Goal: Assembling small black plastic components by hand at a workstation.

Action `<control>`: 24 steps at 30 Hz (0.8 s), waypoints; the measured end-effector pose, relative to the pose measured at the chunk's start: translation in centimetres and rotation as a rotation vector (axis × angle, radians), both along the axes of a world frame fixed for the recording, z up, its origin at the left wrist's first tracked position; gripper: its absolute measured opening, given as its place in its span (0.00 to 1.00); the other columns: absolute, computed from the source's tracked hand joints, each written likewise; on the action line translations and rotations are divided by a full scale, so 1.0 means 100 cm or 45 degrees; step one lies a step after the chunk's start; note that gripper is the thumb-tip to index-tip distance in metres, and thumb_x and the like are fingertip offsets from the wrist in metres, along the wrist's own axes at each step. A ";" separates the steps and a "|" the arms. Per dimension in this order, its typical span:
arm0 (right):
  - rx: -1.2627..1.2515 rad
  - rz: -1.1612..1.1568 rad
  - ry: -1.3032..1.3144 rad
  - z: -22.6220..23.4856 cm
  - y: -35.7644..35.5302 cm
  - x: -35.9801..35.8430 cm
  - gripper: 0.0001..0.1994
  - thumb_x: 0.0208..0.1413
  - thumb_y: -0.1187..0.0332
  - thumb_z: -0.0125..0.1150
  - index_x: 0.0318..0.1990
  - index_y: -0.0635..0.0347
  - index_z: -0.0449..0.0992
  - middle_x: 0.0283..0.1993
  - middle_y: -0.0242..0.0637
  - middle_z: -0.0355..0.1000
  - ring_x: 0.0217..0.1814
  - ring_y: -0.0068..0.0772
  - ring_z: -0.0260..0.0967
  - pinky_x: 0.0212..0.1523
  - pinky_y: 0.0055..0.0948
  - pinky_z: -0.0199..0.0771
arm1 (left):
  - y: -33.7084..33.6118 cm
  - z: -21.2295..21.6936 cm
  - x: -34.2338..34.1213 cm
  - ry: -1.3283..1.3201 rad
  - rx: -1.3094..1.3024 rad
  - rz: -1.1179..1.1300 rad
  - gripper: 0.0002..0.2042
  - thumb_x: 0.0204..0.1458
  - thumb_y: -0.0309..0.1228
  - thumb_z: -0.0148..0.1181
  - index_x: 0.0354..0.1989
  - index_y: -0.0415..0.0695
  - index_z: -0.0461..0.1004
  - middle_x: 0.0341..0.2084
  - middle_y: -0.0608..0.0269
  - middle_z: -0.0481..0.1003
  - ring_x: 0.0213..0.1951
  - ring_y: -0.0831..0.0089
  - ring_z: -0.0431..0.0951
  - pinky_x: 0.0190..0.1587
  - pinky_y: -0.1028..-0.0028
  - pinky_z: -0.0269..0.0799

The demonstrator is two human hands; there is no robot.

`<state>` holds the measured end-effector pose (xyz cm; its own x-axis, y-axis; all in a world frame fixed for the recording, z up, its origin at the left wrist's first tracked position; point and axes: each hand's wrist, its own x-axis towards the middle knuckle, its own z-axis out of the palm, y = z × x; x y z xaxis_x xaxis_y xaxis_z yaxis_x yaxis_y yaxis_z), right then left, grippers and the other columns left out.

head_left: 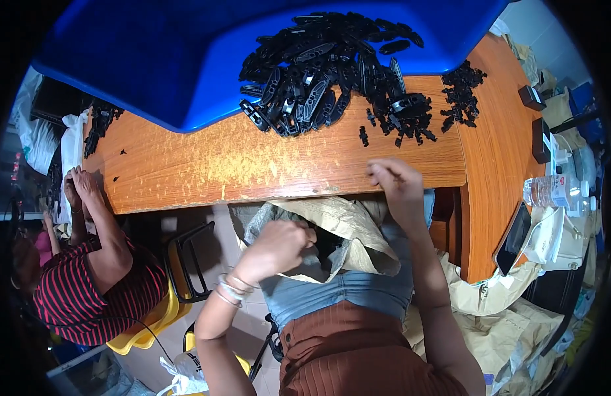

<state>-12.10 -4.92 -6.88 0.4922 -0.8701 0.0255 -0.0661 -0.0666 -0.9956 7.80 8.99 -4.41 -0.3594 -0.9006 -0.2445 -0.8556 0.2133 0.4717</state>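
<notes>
While the left hand [279,245] sits over the mouth of the open paper bag [338,212], its fingers curled inward, I cannot tell whether they grip anything. The bag lies on the person's lap, just under the near edge of the wooden table [180,162]. Above that edge, to the right, hovers the right hand [401,185], fingers bent toward the thumb; whether they pinch something is unclear. Small black clips [411,125] lie beyond it, beside larger black parts [309,72] heaped at the blue bin's [127,79] lip. Between bin and near edge, a worn strip of tabletop gives free room leftward.
</notes>
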 end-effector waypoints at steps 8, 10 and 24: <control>-0.879 -0.457 0.372 -0.012 -0.035 0.033 0.05 0.52 0.76 0.56 0.35 0.68 0.75 0.30 0.40 0.68 0.26 0.30 0.64 0.27 0.25 0.64 | -0.044 0.012 -0.025 0.441 -0.244 0.196 0.04 0.45 0.20 0.52 0.23 0.34 0.74 0.23 0.47 0.73 0.24 0.54 0.75 0.30 0.63 0.71; -1.119 -0.425 0.594 -0.010 -0.042 0.045 0.05 0.51 0.75 0.57 0.35 0.66 0.74 0.32 0.41 0.68 0.30 0.38 0.67 0.31 0.31 0.67 | -0.082 0.009 -0.024 0.527 -0.620 0.396 0.04 0.44 0.16 0.52 0.29 0.34 0.70 0.22 0.47 0.69 0.26 0.51 0.74 0.26 0.62 0.70; -0.116 -0.273 -0.438 -0.007 -0.015 0.010 0.09 0.56 0.84 0.46 0.43 0.77 0.69 0.38 0.42 0.67 0.37 0.32 0.72 0.34 0.22 0.75 | -0.131 -0.011 -0.033 0.309 -1.062 0.626 0.09 0.43 0.23 0.59 0.31 0.37 0.65 0.25 0.53 0.68 0.27 0.60 0.70 0.26 0.68 0.65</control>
